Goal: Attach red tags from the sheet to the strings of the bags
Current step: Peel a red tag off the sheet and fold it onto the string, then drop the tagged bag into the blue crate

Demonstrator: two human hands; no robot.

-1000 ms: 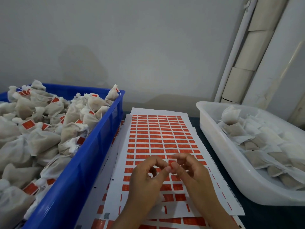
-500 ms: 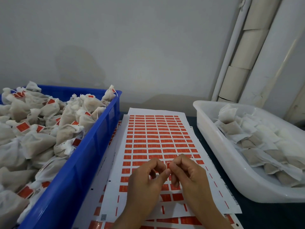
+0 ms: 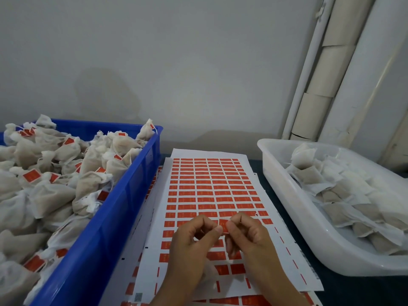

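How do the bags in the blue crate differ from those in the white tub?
The pale mesh bags in the blue plastic crate carry red tags and are piled above its rim. Those in the white plastic tub show no tags and lie lower, flatter. Both hold tan filling.

Sheet: matt white paper carrying printed red tags of flat, smooth finish; further paper sheets lie beneath it. Blue crate at 9 o'clock: moulded plastic, smooth, with a slight sheen on its wall. Bags inside it: thin off-white fibrous cloth, matt, crumpled, semi-sheer. White tub at 3 o'clock: translucent plastic, smooth, mildly glossy at the rim. Its bags: the same matt, gauzy material. Bench: dark, matt surface. Wall at 12 o'clock: painted, matt.
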